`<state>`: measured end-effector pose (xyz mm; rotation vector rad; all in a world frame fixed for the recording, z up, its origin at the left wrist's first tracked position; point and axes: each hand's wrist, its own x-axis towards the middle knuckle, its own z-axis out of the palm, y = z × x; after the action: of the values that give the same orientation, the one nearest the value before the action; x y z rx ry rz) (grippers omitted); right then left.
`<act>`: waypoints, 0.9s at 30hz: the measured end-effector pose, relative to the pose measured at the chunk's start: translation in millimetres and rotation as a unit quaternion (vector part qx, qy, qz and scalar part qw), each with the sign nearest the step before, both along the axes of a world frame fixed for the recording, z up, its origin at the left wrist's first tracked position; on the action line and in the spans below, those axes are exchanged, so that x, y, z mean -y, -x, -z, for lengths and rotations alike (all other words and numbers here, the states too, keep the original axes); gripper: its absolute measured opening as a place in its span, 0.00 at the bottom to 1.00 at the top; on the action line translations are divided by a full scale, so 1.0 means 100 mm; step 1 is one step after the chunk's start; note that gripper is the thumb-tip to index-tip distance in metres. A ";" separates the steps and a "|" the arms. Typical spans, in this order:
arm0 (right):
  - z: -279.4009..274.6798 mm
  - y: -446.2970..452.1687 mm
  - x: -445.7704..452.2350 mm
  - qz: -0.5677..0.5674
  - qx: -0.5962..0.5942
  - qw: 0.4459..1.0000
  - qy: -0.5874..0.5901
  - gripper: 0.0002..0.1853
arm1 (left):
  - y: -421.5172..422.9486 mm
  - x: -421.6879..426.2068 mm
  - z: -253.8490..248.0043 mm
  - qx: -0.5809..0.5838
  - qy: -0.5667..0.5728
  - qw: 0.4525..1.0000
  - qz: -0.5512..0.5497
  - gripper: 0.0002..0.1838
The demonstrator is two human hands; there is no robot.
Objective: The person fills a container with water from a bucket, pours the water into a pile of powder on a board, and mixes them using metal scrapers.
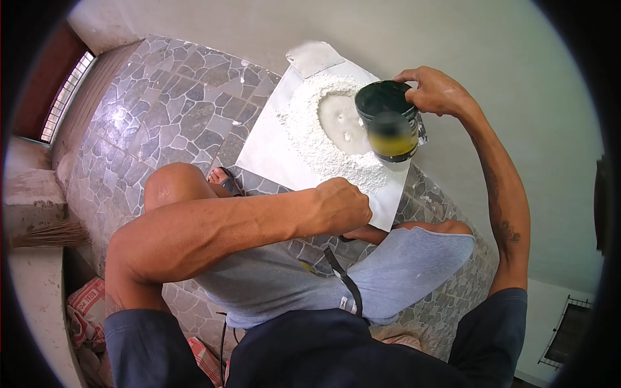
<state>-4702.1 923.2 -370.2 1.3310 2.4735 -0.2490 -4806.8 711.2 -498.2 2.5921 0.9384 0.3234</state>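
My right hand (436, 90) grips the rim of a small dark green bucket (392, 143) with a yellow band, its fingers over the edge. The bucket is over the right side of a ring of white powder (301, 132); whether it touches the powder or board, I cannot tell. Cloudy liquid (337, 119) with a few white lumps fills the hollow in the ring. Under the powder lies a white board (264, 155) on the floor. My left hand (343, 205) is closed in a fist near the board's front edge, its fingers turned down and hidden.
A pale flat piece (314, 58) lies at the board's far corner, against the wall (504, 129). Stone-patterned tiles (174, 103) cover the floor. My knees bracket the near side of the board. A broom (52, 234) and red-and-white sacks (87, 304) are at the left.
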 end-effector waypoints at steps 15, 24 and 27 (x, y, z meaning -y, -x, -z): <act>-0.02 0.02 -0.02 -0.009 0.019 1.000 0.010 0.34 | 0.00 -0.01 -0.01 -0.007 0.009 1.000 0.003 0.08; -0.09 0.03 -0.05 -0.016 0.032 0.999 0.019 0.35 | 0.00 -0.02 0.02 -0.002 0.000 1.000 0.000 0.08; -0.12 0.05 -0.03 -0.015 0.036 0.999 0.021 0.34 | 0.00 -0.03 0.02 -0.003 0.001 1.000 0.000 0.08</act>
<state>-4706.7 925.9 -358.0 1.2632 2.4130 -0.2398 -4807.1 713.9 -499.9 2.5922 0.9389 0.3147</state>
